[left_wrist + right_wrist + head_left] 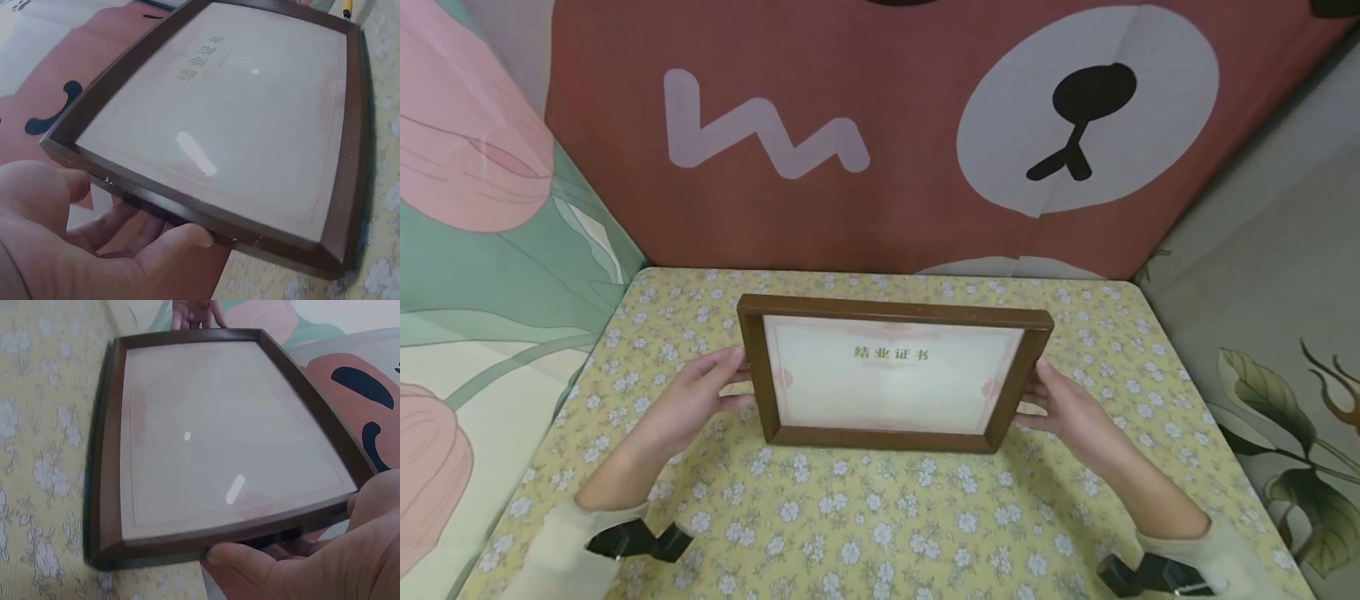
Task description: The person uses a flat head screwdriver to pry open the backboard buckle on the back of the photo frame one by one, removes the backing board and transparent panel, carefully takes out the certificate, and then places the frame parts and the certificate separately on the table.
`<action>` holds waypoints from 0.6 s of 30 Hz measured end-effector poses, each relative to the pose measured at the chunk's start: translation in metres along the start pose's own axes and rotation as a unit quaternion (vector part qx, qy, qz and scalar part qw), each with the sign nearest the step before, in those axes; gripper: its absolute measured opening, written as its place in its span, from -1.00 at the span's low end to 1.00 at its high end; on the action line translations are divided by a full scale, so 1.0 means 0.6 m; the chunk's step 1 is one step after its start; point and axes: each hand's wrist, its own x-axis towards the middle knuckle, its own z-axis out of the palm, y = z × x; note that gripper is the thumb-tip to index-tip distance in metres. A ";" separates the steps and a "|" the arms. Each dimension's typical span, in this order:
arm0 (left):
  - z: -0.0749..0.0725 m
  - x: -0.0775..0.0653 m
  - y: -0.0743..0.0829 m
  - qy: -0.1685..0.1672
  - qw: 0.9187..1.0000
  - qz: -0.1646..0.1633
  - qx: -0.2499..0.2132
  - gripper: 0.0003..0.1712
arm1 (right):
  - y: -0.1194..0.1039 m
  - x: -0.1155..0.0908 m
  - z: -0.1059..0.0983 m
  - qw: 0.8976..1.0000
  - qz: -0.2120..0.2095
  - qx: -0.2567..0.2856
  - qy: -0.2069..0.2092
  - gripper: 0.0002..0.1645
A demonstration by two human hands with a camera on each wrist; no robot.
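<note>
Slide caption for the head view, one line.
Left hand and right hand hold a framed certificate by its opposite sides, flowered tablecloth below.

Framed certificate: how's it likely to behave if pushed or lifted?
The framed certificate is probably stiff, given its thick brown border. Glare suggests a glassy front, perhaps fragile. Shallow and tilted up between left hand and right hand, it may tip if released.

The head view looks forward and down over the counter (880, 533); the wrist views look close-up from opposite ends across the framed certificate (887, 392), which all three share.
</note>
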 end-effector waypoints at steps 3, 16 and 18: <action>0.006 0.002 0.008 0.014 1.000 0.006 -0.007 -0.23 | -0.005 0.001 0.002 0.999 -0.016 0.035 0.005 -0.07; 0.051 0.022 0.014 0.078 0.989 0.026 -0.124 -0.43 | -0.009 0.019 0.024 0.954 -0.088 0.282 0.052 -0.60; 0.053 0.024 0.014 0.075 0.984 0.025 -0.158 -0.43 | -0.007 0.022 0.029 0.939 -0.097 0.326 0.054 -0.60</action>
